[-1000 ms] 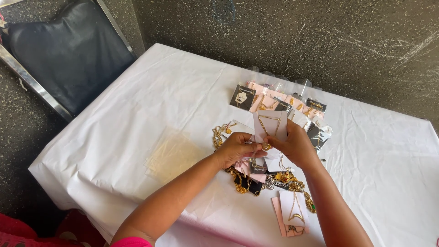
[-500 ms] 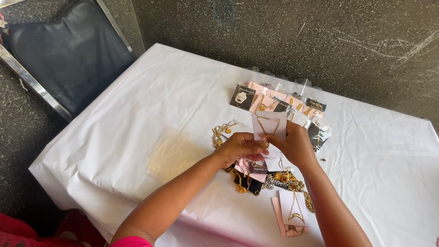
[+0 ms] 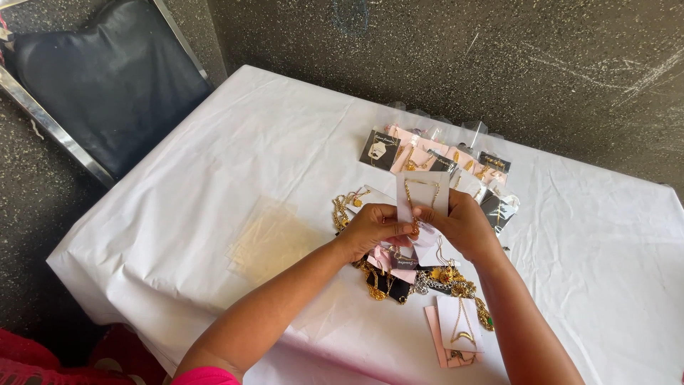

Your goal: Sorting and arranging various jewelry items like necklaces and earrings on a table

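Two hands (image 3: 420, 227), white necklace card (image 3: 425, 192) upright

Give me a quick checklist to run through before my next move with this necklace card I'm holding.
1. Both hands on the white card: ok, left hand and right hand pinch its lower edge.
2. Gold chain on the card: ok, it hangs down the front.
3. Chain's clasp fastened: cannot tell, hidden by fingers.
4. Loose jewellery pile out of the way: not ok, it lies right under the hands.
5. Row of bagged cards undisturbed: ok, it lies beyond the hands.
6. Bare white tablecloth to set it down: ok, at left.
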